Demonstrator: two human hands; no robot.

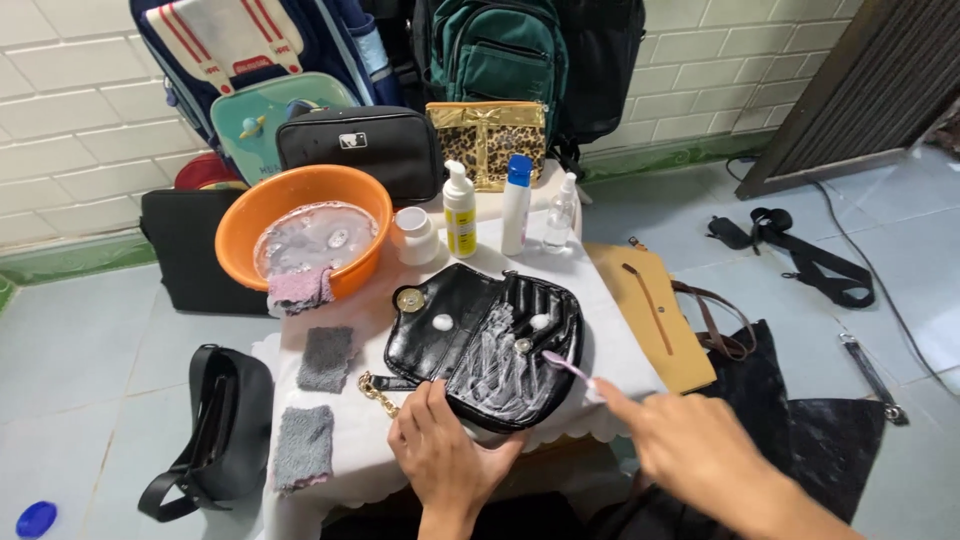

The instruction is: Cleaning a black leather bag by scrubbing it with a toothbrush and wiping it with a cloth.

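Both hands are low in the shot. Left hand [440, 452] presses down on the near edge of a glossy black quilted handbag [490, 340], fingers spread flat on it, not clenched. Right hand [690, 445] pinches a pink toothbrush [566, 366], bristle end resting on the bag's foamy white smear. The bag lies open on a small white-covered table [620, 350], just in front of an orange basin [300, 230] of soapy water, with two grey cloths [325, 358] to its left.

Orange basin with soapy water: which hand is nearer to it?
Left. The left hand rests on the black handbag's near edge, below the orange basin. The right hand, holding a pink toothbrush, is farther off to the right.
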